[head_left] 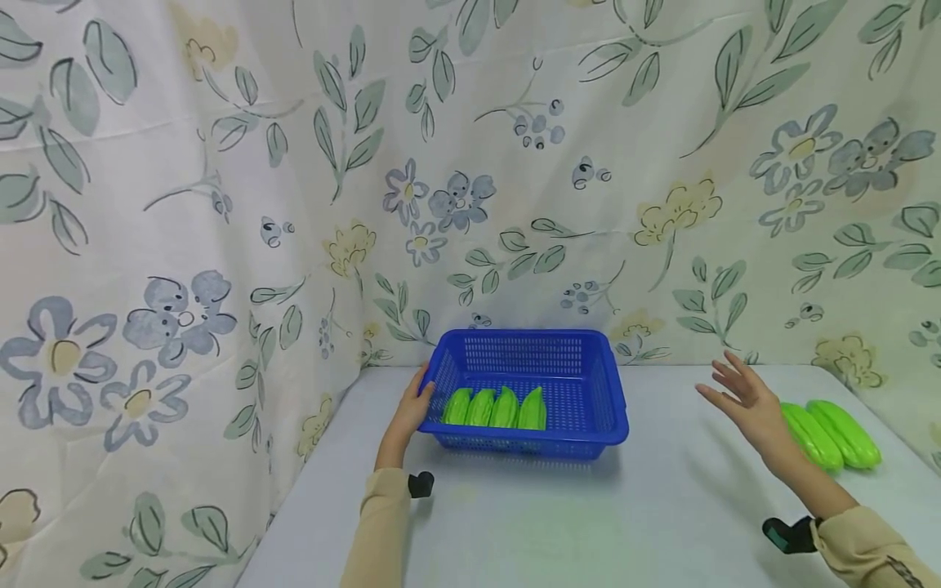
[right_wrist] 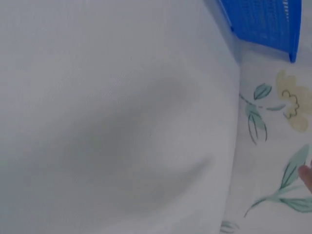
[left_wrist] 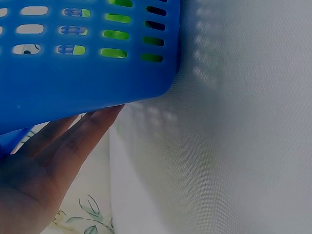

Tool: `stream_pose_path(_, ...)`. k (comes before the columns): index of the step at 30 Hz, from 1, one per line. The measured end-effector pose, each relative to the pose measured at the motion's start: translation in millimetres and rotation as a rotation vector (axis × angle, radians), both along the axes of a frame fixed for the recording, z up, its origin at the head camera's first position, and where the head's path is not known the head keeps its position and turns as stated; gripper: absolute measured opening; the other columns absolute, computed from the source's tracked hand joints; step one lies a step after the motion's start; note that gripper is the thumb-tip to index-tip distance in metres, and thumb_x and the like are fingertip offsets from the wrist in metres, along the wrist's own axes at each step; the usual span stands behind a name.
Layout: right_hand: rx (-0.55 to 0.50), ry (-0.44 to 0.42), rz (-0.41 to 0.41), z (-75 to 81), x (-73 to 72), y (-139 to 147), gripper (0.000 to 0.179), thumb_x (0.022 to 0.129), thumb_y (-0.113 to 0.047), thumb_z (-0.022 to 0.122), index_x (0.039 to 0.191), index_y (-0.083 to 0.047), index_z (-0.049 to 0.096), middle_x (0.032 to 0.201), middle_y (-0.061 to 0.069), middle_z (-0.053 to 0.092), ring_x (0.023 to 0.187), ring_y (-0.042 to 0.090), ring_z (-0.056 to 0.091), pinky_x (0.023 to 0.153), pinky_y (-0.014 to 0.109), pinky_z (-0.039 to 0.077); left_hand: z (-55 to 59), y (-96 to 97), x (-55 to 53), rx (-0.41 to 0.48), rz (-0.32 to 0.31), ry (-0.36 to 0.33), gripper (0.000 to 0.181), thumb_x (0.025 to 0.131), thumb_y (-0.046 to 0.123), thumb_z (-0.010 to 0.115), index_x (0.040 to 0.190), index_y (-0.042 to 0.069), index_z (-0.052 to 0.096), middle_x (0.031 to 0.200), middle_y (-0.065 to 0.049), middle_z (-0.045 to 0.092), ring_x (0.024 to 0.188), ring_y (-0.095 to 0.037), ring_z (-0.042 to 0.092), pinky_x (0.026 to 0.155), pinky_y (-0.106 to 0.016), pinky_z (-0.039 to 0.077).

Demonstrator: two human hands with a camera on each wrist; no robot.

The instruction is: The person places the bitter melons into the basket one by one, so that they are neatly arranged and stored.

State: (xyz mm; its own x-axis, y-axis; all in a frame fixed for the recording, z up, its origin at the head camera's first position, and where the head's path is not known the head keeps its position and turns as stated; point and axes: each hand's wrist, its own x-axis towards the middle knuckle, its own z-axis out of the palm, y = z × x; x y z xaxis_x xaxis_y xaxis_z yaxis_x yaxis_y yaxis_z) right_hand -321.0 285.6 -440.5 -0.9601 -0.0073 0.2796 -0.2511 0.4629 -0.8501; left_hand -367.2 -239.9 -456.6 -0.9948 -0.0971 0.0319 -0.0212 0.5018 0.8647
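Observation:
A blue plastic basket [head_left: 515,447] with slotted walls stands near the back of the white table. Lined up along its left front inside are several bright green, ridged, gourd-like pieces [head_left: 506,408] with pointed tips. My left hand [head_left: 407,415] holds the basket's left rim. The left wrist view shows its fingers [left_wrist: 92,129] reaching under the rim. My right hand [head_left: 751,412] is raised over the right side of the table with its fingers spread and holds nothing. Only one fingertip [right_wrist: 306,176] of it shows in the right wrist view. Right beside that hand lie two more green gourd-like pieces [head_left: 845,433].
A white table [head_left: 515,523] carries everything. A floral curtain [head_left: 470,286] hangs close behind the basket and along the left side. Black bands [head_left: 421,485] sit at both wrists, by the beige sleeves.

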Motion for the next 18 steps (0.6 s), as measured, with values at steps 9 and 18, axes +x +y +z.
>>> stream_pose_path(9,-0.007,-0.056,-0.022,-3.1,2.7,32.0,0.082,0.1,-0.032,0.055,0.155,-0.038,-0.005,0.164,-0.009,0.015,0.144,-0.009,0.023,0.084,-0.006,0.031,-0.8,-0.3,0.7,0.001,-0.007,0.008,0.054,0.107,0.026,0.035,0.157,0.017,0.019,0.162,-0.019,0.019,0.148,-0.046,0.019,0.117,-0.066,0.019)
stream_pose_path(18,-0.01,-0.042,-0.092,-11.7,6.3,58.5,0.084,0.099,-0.03,0.057,0.155,-0.037,-0.005,0.162,-0.016,0.014,0.13,-0.025,0.026,0.082,-0.008,0.032,0.2,-0.8,2.2,-0.005,-0.003,-0.002,0.054,0.107,0.026,0.035,0.157,0.017,0.019,0.162,-0.02,0.019,0.148,-0.047,0.018,0.116,-0.067,0.018)
